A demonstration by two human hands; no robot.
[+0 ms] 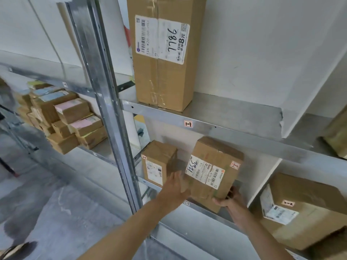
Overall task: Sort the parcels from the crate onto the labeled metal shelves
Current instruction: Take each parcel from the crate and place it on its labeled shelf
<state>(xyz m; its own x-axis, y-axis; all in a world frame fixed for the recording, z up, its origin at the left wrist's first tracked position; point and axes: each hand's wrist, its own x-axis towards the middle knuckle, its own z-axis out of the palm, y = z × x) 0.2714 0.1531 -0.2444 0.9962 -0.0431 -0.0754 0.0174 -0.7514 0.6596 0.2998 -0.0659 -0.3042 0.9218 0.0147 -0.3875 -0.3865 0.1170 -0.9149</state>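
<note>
Tilting at the front edge of the lower metal shelf (202, 210), a taped cardboard parcel (214, 171) with a printed label is held between two hands. The right grip (230, 198) curls round its lower right corner. The left grip (175, 186), fingers straight, presses flat on its left side. The parcel looks stiff and fairly light, with slick tape, so opposite sides or bottom corners seem the safest holds.

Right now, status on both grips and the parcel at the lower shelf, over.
Left grip flat against parcel side. Right grip holds its lower corner. Parcel tilted at lower shelf edge. Smaller box close on its left.
</note>
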